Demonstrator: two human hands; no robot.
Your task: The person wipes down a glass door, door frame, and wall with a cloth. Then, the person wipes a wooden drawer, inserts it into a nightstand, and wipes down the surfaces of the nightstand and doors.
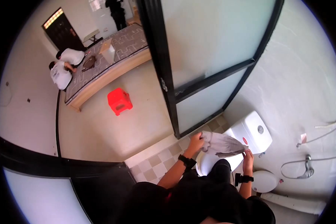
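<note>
A grey cloth is stretched between my two hands above the white toilet. My left hand is closed on the cloth's left end, which is bunched at the fingers. At the other end, my right hand pinches a corner of it. The cloth hangs in a slight sag and hides part of the toilet. Both wrists wear black straps. My knee, in dark clothing, is just below the cloth.
A black-framed frosted glass door stands ahead. Through the doorway are a red stool, a bed and several people beyond. On the right wall hangs a shower mixer; a round white lid lies below.
</note>
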